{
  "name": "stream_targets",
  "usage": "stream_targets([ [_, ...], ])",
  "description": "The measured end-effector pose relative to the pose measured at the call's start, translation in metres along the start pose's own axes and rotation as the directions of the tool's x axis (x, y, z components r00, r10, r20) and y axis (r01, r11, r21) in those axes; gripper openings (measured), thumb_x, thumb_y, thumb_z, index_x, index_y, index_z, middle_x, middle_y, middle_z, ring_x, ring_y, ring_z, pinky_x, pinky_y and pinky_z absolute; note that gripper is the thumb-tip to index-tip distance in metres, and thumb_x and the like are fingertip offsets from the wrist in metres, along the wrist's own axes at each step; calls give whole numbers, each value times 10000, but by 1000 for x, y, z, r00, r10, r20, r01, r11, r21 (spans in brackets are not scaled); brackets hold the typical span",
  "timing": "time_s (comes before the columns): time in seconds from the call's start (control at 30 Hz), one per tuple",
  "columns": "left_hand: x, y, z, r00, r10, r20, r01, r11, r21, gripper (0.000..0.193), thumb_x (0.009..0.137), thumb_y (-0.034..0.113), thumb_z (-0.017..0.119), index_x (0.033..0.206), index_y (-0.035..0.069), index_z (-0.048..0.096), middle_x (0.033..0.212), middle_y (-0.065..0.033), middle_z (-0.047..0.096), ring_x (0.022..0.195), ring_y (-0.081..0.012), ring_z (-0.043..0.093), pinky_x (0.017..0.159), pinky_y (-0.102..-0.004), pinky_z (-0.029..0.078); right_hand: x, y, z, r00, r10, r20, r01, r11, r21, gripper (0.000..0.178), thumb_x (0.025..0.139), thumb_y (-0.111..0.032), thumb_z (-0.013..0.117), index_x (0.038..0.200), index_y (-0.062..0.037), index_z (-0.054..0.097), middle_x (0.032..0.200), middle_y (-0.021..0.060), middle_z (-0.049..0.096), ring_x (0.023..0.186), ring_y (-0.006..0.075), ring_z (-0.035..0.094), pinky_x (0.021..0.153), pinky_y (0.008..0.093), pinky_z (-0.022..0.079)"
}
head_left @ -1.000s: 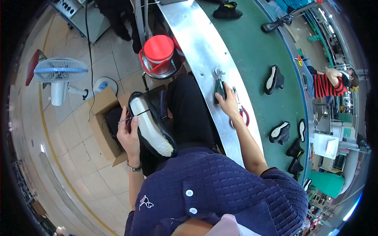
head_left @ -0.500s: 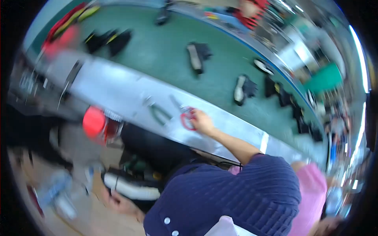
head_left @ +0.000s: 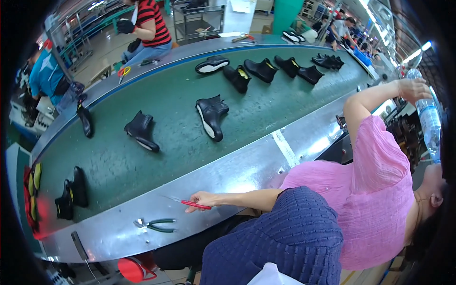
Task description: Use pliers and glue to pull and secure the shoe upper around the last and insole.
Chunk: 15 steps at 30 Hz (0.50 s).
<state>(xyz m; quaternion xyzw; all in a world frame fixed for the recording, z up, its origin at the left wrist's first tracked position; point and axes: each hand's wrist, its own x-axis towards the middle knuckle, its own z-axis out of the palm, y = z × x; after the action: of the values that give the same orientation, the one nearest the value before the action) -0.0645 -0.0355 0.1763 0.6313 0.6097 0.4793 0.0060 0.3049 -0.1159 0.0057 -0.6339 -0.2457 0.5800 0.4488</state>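
Head view: your R hand (head_left: pixel 203 198) is curled round the red-handled scissors (head_left: pixel 197 205), over the metal bench (head_left: pixel 109 232) nr the pliers (head_left: pixel 149 224). Prob. light, stiff; hold by the handles, fingers off the blades. L hand's out of view, can't tell its grip.

Big belt (head_left: pixel 166 173) by me is grn w/ a blue line on its far edge. The metal bench (head_left: pixel 228 178) on the near side is shiny silver w/ 1 white stripe. Scissors (head_left: pixel 196 204) = red handles, & the pliers (head_left: pixel 148 223) = dk grn handles, silver head. Mid boot (head_left: pixel 211 116) is blk w/ a white sole; a far boot (head_left: pixel 238 78) is blk, yellow inside. Near me: navy top (head_left: pixel 285 228) w/ rows of little dashes; pink top (head_left: pixel 375 190) on the right. Far left: red & blk stripy shirt (head_left: pixel 153 21), plus a blue shirt (head_left: pixel 45 76) w/ a white star. Near left, the bucket (head_left: pixel 130 270) is bright red.
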Motion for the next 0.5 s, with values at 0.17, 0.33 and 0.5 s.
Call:
stream_targets([
  [0.17, 21, 13, -3, 976, 217, 5, -213, 955, 208, 423, 945, 234, 602, 1254, -50, 548, 1314, -235, 519, 1137, -376, 558, 968, -450, 461, -1, 3, -12, 993, 62, 98, -63, 998, 3, 514, 730, -585, 760, 746, -95, 605, 582, -32, 458, 508, 71, 447, 453, 242, 332],
  [0.33, 11, 37, 3, 980, 197, 35, -200, 963, 179, 381, 944, 211, 599, 1206, -65, 575, 1268, -243, 550, 1104, -391, 571, 932, -441, 488, 4, 0, -18, 976, 129, 173, -157, 975, 158, 445, 841, -524, 688, 892, -89, 612, 633, -52, 424, 523, 59, 396, 452, 216, 299],
  [0.5, -4, -3, -25, 961, 275, -5, -249, 879, 407, 325, 939, 186, 600, 1173, -39, 605, 1229, -218, 588, 1105, -361, 574, 918, -431, 485, 0, -26, -2, 947, 206, 247, -218, 976, 21, 448, 890, -528, 623, 997, -99, 550, 650, -60, 408, 542, 45, 394, 447, 216, 285],
])
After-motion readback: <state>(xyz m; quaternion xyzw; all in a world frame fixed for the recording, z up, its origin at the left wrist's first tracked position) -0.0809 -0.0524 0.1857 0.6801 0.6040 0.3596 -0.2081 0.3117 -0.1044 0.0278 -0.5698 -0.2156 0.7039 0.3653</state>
